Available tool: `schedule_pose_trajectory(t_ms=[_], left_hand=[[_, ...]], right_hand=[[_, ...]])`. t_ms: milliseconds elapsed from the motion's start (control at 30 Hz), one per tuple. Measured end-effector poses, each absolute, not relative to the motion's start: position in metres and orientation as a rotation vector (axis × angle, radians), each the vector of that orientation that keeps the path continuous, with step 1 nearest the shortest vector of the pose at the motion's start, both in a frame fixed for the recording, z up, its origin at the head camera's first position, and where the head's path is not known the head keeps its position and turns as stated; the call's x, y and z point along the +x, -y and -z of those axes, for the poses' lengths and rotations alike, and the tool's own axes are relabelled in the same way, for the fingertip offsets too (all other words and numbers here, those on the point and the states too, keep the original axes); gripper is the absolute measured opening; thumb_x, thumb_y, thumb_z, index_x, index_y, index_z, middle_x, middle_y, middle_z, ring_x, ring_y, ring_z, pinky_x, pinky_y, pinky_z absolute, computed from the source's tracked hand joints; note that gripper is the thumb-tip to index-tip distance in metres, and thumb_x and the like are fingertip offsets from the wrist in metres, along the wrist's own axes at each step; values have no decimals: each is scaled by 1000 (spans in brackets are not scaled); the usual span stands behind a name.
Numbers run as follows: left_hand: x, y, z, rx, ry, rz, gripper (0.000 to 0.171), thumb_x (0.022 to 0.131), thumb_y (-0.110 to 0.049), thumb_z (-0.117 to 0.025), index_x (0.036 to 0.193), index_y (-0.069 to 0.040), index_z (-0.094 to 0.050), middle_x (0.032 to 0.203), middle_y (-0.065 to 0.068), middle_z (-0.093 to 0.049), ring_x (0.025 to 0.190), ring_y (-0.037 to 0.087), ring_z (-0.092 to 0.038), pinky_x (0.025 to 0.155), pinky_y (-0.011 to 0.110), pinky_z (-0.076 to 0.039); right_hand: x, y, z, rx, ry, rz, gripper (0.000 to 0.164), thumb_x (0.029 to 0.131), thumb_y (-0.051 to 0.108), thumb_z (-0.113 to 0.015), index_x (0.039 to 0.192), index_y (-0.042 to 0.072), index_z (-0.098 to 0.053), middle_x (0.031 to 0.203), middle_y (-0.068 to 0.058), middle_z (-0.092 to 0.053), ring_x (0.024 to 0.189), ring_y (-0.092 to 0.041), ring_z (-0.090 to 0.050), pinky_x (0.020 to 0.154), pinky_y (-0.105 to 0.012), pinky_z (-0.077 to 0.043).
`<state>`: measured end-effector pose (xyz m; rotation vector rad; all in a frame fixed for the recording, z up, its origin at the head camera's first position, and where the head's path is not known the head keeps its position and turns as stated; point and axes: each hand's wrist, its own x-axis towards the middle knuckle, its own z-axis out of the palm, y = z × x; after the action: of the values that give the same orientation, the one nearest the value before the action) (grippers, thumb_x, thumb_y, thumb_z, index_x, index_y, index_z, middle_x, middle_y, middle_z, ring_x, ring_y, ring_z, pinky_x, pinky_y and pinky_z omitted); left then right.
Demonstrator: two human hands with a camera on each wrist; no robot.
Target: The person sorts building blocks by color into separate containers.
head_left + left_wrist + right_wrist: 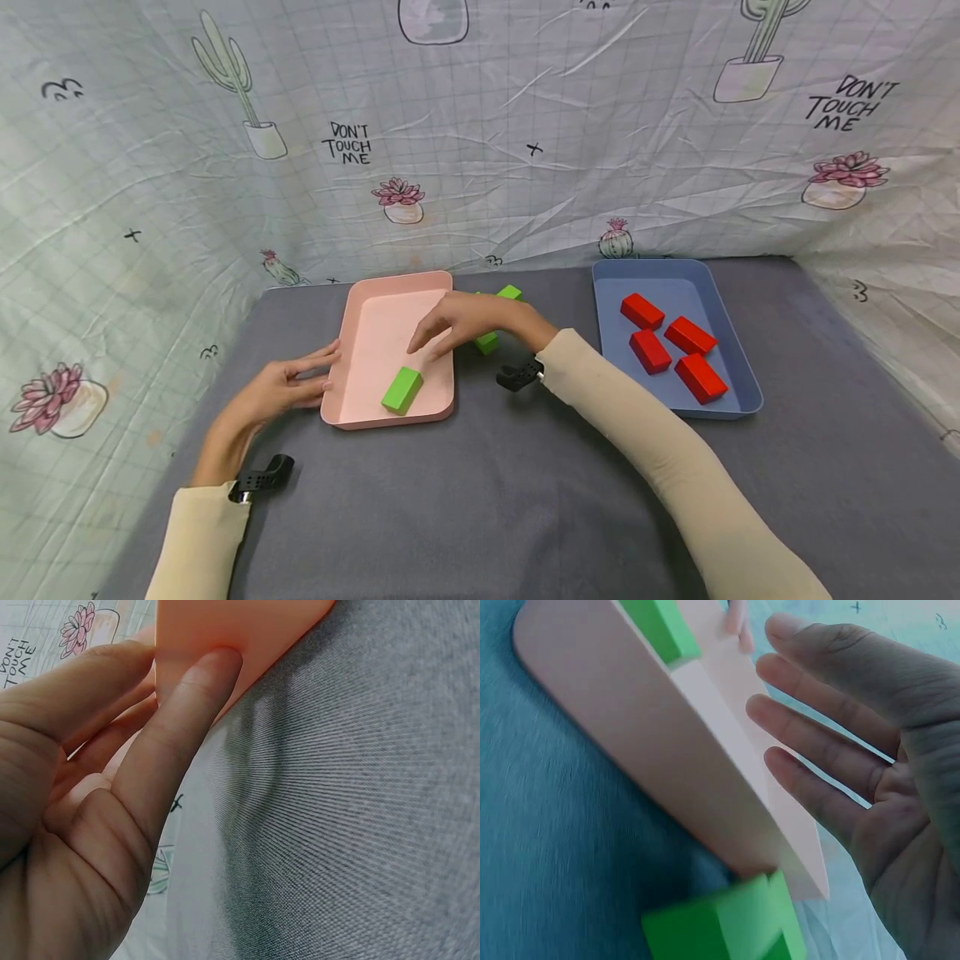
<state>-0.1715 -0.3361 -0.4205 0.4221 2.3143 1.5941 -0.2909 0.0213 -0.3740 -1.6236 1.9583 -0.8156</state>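
My left hand [273, 392] touches the left wall of a pink tray [352, 421]. In the left wrist view its thumb [199, 694] lies against the tray's outer side, fingers fairly straight. Above the tray's right rim hovers my right hand [465, 317], fingers spread and holding nothing, as the right wrist view confirms. A green block [402, 391] lies inside the tray near its front, below the right fingertips. More green blocks [487, 342] sit on the table just right of the tray, partly hidden by the right hand; their number cannot be told.
A blue tray [750, 400] with several red blocks [649, 351] inside stands on the right. Grey cloth [450, 508] covers the table. A printed curtain [480, 167] hangs behind and at both sides. Each wrist wears a black camera [262, 477].
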Motion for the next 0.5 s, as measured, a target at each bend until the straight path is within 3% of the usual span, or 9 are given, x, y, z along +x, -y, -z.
schedule_pose_trajectory(t_ms=[267,500], left_hand=[[-170,336,420,406,-2315,-1600,58,98,-6,-67,150,8,-42,166,15,-22,129,1,-53,89,32,-59],[-171,336,420,405,-2322,-1591,56,99,-7,-66,149,8,-44,165,14,-24,128,0,-54,89,31,-58]], right_hand=[[-288,-63,370,-1575,-2047,829,36,96,15,-73,128,0,-69,126,-15,-70,119,-31,-65,105,-44,-51],[-285,-96,373,-1569,-2197,835,36,95,16,-74,128,2,-70,123,-12,-72,111,-22,-70,98,-45,-55]])
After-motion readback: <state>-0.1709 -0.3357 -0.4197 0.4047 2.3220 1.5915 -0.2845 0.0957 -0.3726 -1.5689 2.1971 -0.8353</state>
